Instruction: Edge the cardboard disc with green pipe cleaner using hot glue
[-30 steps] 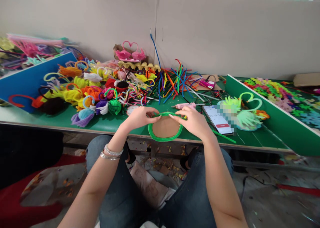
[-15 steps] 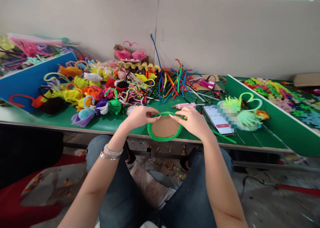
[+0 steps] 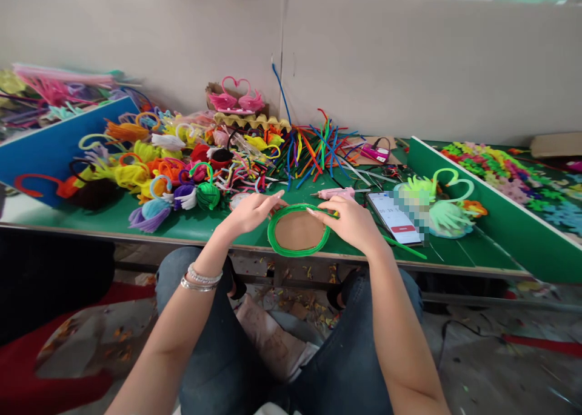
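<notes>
An oval brown cardboard disc edged with fuzzy green pipe cleaner (image 3: 297, 230) lies at the near edge of the green table (image 3: 200, 226). The left hand (image 3: 250, 212) rests at its left rim, fingers spread loosely, gripping nothing clearly. The right hand (image 3: 352, 221) pinches the green pipe cleaner against the top rim with curled fingers. Just behind lie a pink glue gun (image 3: 339, 192) and a smartphone (image 3: 394, 216). A yellow egg tray (image 3: 252, 121) farther back carries two pink pipe-cleaner swans (image 3: 236, 99).
</notes>
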{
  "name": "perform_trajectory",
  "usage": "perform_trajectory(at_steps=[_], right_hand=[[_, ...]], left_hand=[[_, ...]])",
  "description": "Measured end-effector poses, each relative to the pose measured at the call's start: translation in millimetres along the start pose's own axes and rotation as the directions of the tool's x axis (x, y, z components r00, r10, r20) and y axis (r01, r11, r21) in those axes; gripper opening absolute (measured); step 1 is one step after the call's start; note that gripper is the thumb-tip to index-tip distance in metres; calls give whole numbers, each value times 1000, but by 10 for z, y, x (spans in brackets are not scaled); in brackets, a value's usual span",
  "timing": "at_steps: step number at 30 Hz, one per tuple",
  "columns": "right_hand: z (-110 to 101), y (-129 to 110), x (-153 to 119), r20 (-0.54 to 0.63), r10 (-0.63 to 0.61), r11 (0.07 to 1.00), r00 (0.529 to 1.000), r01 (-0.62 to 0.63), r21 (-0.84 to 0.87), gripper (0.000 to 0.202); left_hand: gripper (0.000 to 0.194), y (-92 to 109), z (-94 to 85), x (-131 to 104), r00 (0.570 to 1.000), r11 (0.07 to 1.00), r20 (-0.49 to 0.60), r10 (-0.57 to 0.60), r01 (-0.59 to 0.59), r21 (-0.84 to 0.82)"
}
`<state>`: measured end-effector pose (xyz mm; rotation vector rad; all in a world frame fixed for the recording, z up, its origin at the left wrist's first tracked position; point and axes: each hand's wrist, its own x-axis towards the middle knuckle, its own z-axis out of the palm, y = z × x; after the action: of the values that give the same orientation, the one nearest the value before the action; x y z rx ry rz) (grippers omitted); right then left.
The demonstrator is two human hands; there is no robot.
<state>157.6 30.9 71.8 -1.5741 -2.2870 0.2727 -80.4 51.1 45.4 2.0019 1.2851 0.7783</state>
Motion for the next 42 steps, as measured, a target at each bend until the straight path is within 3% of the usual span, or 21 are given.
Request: perform_trajectory(at_steps=[5,8,11,14,18,23,26,31,37,42], right_hand=[[5,-11,10,9,13,1000,1000,-13,5,34],[20,5,25,13,34,999,999,-34,-1,35],[49,50,43,24,58,998,998,-58,15,39],[84,112,61,25,63,994,998,-65,92,40],[117,183,85,37,43,982,998,-49,180,36],[119,216,95,71,-9,975,997,-7,222,33],[108,215,88,79,-5,975,997,-12,222,33],[93,223,82,85,-17,969,996,-5,247,34],[94,258,95,85,-20,942,996,-9,335,31],[99,290,112,89,19,909,996,-54,414,32]], left_hand=[[62,10,-8,3,999,998,7,-44,44,-49],[54,26,-30,17,984,998,-174,35,-42,-41],[48,35,-64,40,896,990,-426,124,-143,-14],[43,22,-88,55,849,989,-516,112,-145,-25],[36,-2,-83,51,876,996,-477,72,-90,-16],[40,7,-51,38,946,1000,-324,4,4,26],[42,5,-58,46,940,999,-340,-33,34,-3],[36,-29,-105,55,937,998,-349,-6,-19,-67],[47,-18,-95,22,952,995,-304,-32,58,77],[41,15,-108,29,976,996,-218,-9,-10,-88]])
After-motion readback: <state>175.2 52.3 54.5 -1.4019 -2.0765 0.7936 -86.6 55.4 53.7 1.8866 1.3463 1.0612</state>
